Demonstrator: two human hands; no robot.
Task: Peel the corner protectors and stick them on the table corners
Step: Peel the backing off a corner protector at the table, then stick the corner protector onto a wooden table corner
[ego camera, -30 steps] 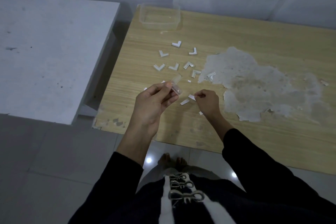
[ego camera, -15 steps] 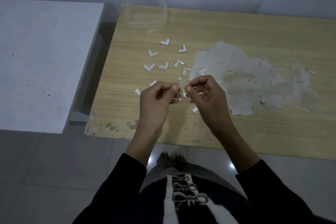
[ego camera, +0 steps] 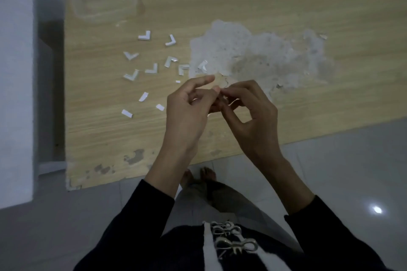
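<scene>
Both hands are up over the wooden table (ego camera: 110, 134), close together, with their fingertips meeting. The left hand (ego camera: 187, 114) has its fingers bent. Its thumb and first finger pinch a small clear corner protector (ego camera: 221, 82). The right hand (ego camera: 251, 121) pinches the same piece from the other side with its thumb and first finger, and its other fingers curl in below. The piece is see-through and the light is dim, so only a bit of it shows above the fingertips. It looks like one of the protectors, but its shape is hard to make out.

Past the left hand, farther from the person, eight loose corner protectors (ego camera: 145, 36) lie spread out on the wood. They are white and shaped like the letter L. The one nearest the hands lies on the edge of a big gray patch (ego camera: 253, 55) that spreads out beyond the right hand. To the left of the left hand, a few small white paper strips (ego camera: 143, 96) lie flat on the table.

Far beyond the left hand, at the back corner of the table, stands a clear box (ego camera: 103, 4), which looks blurry. Well off to the left of the left hand is a white table (ego camera: 15, 94), with a dark gap between the two tables. Below the hands are dark sleeves (ego camera: 141, 215) and bare feet (ego camera: 198, 175) on a pale, shiny floor (ego camera: 330, 171).
</scene>
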